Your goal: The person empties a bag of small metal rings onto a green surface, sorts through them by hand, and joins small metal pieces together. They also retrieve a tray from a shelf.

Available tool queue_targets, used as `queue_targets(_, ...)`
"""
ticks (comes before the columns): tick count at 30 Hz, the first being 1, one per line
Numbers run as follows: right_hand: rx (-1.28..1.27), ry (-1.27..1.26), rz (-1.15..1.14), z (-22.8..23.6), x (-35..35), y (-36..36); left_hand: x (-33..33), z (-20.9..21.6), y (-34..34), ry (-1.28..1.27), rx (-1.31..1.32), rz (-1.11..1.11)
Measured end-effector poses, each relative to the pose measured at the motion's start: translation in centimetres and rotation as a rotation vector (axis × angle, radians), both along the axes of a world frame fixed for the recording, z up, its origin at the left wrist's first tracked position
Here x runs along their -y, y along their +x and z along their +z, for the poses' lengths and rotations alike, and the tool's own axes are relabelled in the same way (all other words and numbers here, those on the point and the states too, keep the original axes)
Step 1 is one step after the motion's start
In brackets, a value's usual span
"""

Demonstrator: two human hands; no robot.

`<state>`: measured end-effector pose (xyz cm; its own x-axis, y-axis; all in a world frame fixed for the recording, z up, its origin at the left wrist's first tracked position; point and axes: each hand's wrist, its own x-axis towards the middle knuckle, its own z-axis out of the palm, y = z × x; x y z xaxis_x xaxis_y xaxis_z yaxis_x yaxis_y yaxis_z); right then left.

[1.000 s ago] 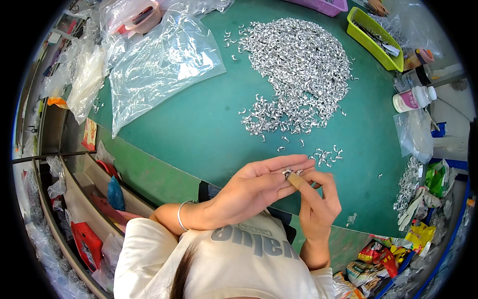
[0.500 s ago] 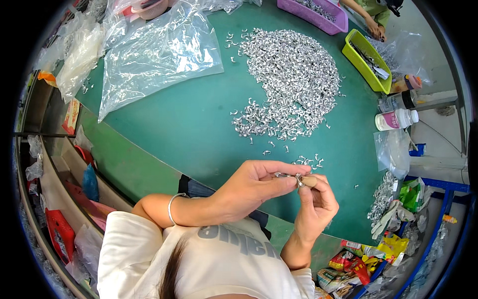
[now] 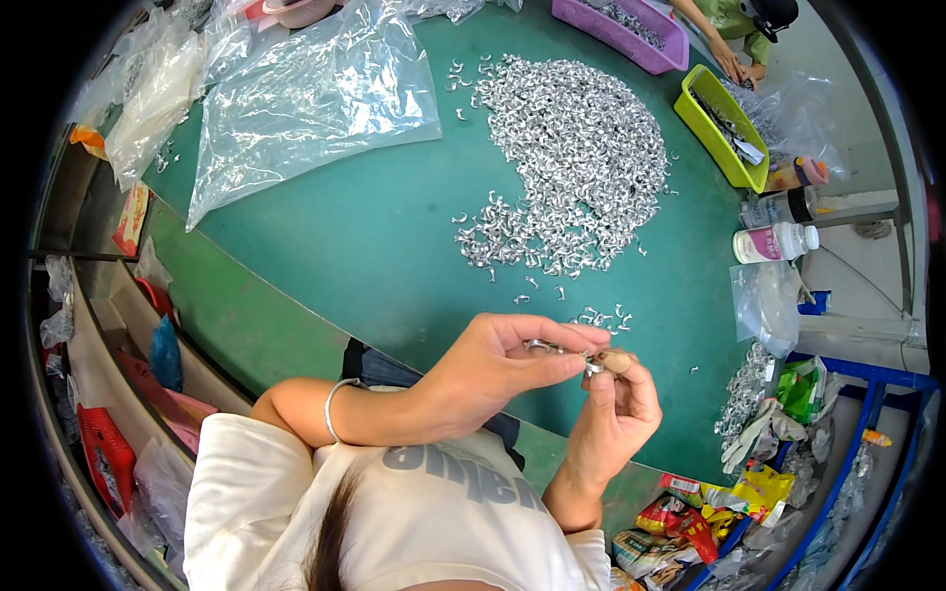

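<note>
Inspecting remotely, I find a metal piece [image 3: 593, 367] pinched between right hand [image 3: 611, 419] fingertips, left hand [image 3: 480, 379] gripping similar metal [image 3: 540, 346]: silver, curved, shiny.

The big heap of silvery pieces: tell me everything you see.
The heap is many small, curved, hook-like pieces, shiny silver and metallic-looking, lying loose at all angles. It is broad and roughly rounded, with a lobe reaching toward the near left. It rests directly on the green tabletop, beyond the left hand and right hand and right of the clear plastic bag, touching neither hands nor bag. Stray pieces lie around its edge.
</note>
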<state>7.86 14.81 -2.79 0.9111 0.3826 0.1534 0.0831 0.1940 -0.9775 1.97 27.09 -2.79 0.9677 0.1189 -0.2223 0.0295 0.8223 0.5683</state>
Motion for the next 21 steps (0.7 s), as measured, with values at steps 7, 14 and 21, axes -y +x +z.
queue_targets(7,-0.064,0.128,0.028,-0.08,0.32,-0.19,-0.04,0.50,-0.19,0.186,0.156,0.088)
queue_targets(14,0.015,0.179,0.033,-0.10,0.07,-0.30,0.14,0.81,-0.33,0.255,0.234,0.126)
queue_targets(21,0.150,0.107,0.020,0.19,-0.09,-0.38,-0.01,0.56,-0.36,0.226,0.260,0.122)
